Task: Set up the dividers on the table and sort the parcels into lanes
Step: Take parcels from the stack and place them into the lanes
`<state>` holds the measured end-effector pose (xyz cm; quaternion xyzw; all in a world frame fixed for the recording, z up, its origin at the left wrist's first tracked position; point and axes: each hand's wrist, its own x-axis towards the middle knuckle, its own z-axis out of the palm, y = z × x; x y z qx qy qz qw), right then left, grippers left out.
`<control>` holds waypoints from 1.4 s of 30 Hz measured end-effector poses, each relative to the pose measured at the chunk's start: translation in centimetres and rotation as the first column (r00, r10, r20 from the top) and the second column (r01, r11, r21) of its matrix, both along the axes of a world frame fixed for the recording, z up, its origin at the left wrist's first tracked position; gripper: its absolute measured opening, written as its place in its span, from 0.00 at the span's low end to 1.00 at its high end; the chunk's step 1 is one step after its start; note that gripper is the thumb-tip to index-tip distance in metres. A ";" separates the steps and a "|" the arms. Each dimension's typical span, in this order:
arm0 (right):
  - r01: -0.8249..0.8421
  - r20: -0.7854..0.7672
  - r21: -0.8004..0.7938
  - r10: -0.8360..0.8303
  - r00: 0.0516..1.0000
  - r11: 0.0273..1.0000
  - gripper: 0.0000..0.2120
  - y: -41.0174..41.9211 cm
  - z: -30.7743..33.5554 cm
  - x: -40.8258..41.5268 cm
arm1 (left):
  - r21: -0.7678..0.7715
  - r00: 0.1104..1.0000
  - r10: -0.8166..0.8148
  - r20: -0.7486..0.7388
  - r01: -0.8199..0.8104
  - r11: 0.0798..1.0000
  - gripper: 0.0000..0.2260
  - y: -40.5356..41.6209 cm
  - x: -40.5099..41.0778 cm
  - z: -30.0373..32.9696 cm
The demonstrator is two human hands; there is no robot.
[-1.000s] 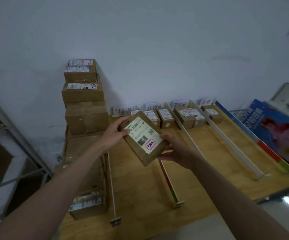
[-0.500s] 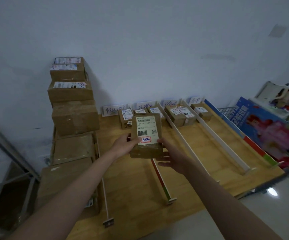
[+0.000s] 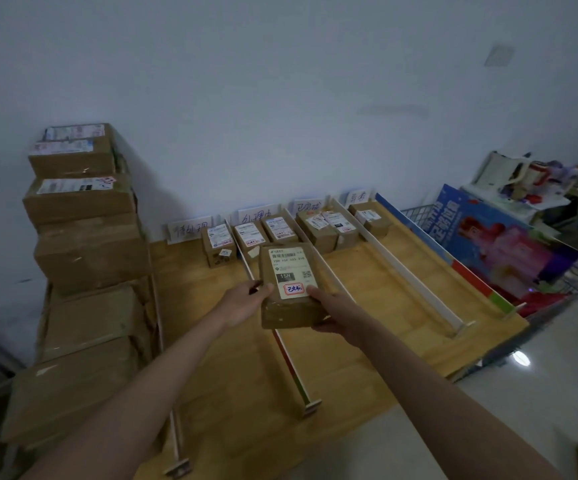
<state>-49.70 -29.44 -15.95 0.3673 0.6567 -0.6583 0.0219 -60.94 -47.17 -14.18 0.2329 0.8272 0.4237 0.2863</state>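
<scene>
I hold a brown parcel (image 3: 289, 289) with a white shipping label and a red-framed sticker above the wooden table (image 3: 402, 306). My left hand (image 3: 242, 301) grips its left edge and my right hand (image 3: 332, 311) grips its right side from below. Long white dividers (image 3: 291, 365) (image 3: 415, 278) run front to back and split the table into lanes. Several small labelled parcels (image 3: 282, 230) sit at the far ends of the lanes, below handwritten paper signs (image 3: 190, 232) on the wall.
A tall stack of large cardboard boxes (image 3: 83, 209) stands at the table's left, with more boxes (image 3: 73, 382) nearer me. A blue and pink poster board (image 3: 488, 244) leans along the right side. Cluttered furniture (image 3: 530, 188) sits at far right.
The parcel has turned from skewed to upright, label facing me, and moved slightly forward over the middle divider. The view shifted a little left and down.
</scene>
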 end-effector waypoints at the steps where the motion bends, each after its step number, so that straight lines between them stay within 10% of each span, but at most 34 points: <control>1: 0.012 0.006 0.007 -0.012 1.000 1.000 0.27 1.1 -0.2 0.4 | -0.006 1.000 -0.009 -0.002 0.009 1.000 0.13 0.9 0.3 0.1; 15: 0.096 0.126 0.107 -0.110 0.986 0.990 0.24 23.0 -3.0 9.3 | -0.502 0.806 -0.247 -0.538 -0.070 0.862 0.25 20.4 6.1 -4.5; 42: -0.114 0.285 0.158 0.065 0.956 0.981 0.17 37.9 -13.8 -8.7 | -0.585 0.850 -0.096 -0.518 -0.271 0.764 0.24 29.3 -5.6 -13.4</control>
